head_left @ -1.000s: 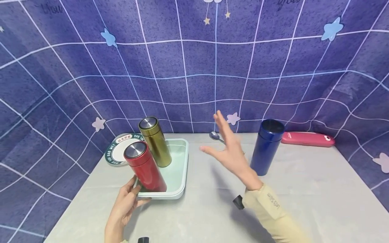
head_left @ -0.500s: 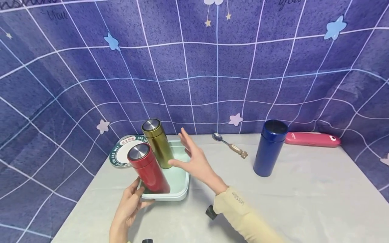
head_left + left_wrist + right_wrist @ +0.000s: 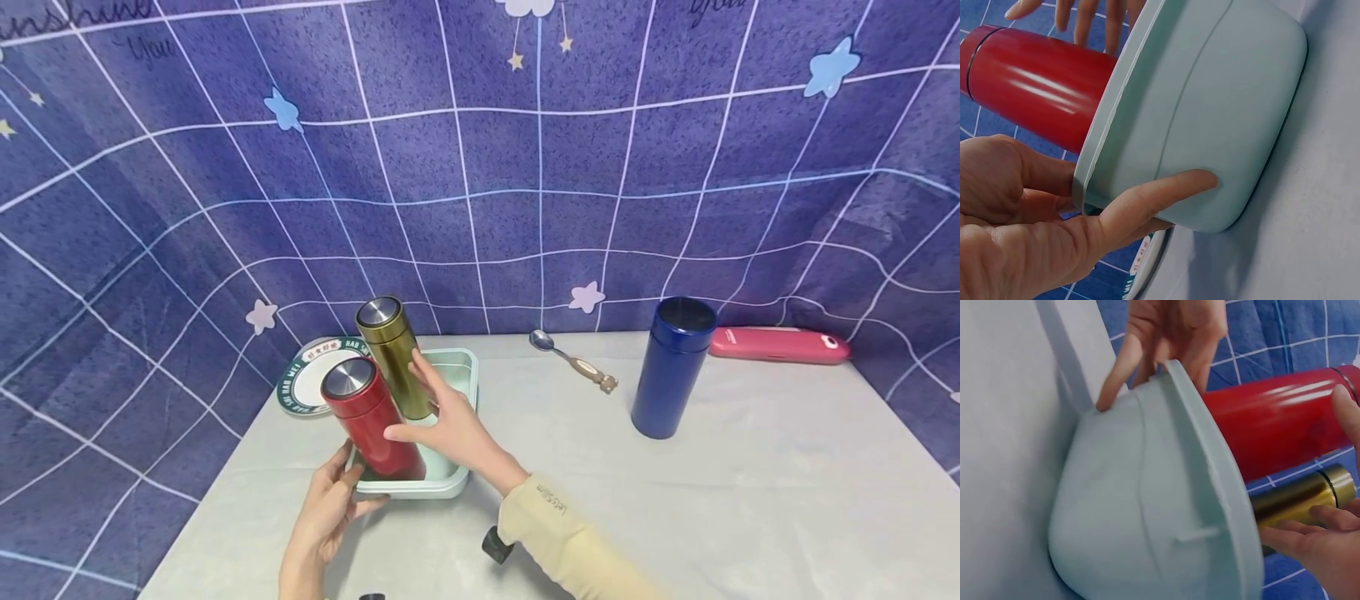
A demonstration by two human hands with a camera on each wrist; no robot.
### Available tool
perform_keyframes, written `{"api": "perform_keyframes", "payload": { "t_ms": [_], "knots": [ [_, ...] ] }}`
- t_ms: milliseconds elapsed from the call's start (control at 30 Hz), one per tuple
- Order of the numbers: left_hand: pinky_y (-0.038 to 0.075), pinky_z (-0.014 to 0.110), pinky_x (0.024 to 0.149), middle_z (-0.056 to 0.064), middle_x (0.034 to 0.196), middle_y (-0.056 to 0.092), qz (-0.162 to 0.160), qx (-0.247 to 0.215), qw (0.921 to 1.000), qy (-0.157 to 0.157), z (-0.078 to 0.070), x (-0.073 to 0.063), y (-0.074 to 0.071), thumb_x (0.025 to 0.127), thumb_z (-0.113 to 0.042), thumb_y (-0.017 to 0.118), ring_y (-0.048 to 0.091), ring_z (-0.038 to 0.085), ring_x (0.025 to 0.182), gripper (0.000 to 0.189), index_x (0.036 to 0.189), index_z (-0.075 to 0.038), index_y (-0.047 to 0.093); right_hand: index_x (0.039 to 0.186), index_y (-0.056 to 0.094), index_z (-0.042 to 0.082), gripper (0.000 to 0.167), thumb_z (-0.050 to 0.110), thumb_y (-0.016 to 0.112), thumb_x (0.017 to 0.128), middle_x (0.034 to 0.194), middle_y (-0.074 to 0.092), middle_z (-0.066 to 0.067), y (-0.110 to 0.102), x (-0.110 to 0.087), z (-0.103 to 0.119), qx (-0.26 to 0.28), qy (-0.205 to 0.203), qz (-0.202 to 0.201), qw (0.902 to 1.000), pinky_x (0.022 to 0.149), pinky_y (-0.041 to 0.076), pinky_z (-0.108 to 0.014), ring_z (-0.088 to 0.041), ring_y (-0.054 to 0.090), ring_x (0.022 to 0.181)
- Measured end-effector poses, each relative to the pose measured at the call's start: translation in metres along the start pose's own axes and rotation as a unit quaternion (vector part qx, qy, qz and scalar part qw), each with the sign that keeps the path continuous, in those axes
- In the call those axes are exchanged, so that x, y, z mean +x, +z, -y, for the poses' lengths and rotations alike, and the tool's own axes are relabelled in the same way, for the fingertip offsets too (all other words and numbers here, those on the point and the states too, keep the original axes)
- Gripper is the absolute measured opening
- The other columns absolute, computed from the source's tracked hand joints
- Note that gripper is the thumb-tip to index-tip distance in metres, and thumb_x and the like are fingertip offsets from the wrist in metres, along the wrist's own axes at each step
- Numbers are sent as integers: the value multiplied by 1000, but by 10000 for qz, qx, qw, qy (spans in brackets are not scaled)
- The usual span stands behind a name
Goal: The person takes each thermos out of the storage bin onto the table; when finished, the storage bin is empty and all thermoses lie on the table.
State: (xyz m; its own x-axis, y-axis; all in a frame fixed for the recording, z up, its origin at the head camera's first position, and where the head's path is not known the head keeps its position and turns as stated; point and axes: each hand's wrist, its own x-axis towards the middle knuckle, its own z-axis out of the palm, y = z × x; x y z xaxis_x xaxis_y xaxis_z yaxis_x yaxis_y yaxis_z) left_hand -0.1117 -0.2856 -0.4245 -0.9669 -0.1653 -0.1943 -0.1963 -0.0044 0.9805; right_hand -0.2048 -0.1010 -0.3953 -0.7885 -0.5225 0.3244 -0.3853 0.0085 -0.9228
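A pale green plastic tub (image 3: 468,383) sits on the table with a red thermos flask (image 3: 375,429) and a gold thermos flask (image 3: 395,371) standing in it. My left hand (image 3: 327,500) grips the tub's near left corner; in the left wrist view its thumb lies along the outer wall (image 3: 1222,106) and the other fingers curl at the rim. Fingers spread, my right hand (image 3: 453,425) reaches over the tub between the two flasks. Its thumb overlaps the red flask, and its fingers lie right beside the gold one (image 3: 1291,500) in the right wrist view.
Behind the tub at left lies a white plate (image 3: 307,383) with a green lettered rim. A spoon (image 3: 581,364), a blue thermos flask (image 3: 671,375) and a pink case (image 3: 780,344) are on the right. A purple-blue grid curtain (image 3: 510,225) hangs behind the table.
My right hand has moved left from beside the blue flask to over the tub, at the red and gold flasks. The left hand keeps its grip on the tub's corner.
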Motion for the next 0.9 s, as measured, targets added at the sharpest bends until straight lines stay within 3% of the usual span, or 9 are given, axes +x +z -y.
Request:
{"api": "perform_keyframes", "payload": {
  "t_ms": [267,467,767,900],
  "knots": [
    [56,55,88,36,156,2,33,-8,10000,-79,2,-1,1,102,0,27,30,53,135,60,152,7,-5,157,19,21,105,30,85,76,154,38,-3,20,4,-7,-423,-49,456,9981,107,46,-32,-19,45,135],
    [55,57,88,32,158,-5,42,-49,10000,-12,1,0,2,102,0,28,24,51,138,61,152,6,-6,152,33,28,93,32,86,75,136,58,5,27,6,-11,-627,-329,482,9963,101,48,-25,-6,55,120],
    [57,54,85,40,152,14,-95,48,9999,20,2,-1,3,101,0,27,43,47,128,60,152,8,-3,144,45,24,83,29,87,73,125,65,6,31,2,-11,-547,-331,116,9979,91,52,-22,-5,61,109],
    [57,54,85,38,153,13,-95,47,9999,20,0,0,2,101,0,28,45,41,126,60,152,8,-3,144,46,24,83,27,88,72,125,65,6,33,0,-11,-536,-381,-40,9978,90,53,-21,-5,61,109]
  ]
}}
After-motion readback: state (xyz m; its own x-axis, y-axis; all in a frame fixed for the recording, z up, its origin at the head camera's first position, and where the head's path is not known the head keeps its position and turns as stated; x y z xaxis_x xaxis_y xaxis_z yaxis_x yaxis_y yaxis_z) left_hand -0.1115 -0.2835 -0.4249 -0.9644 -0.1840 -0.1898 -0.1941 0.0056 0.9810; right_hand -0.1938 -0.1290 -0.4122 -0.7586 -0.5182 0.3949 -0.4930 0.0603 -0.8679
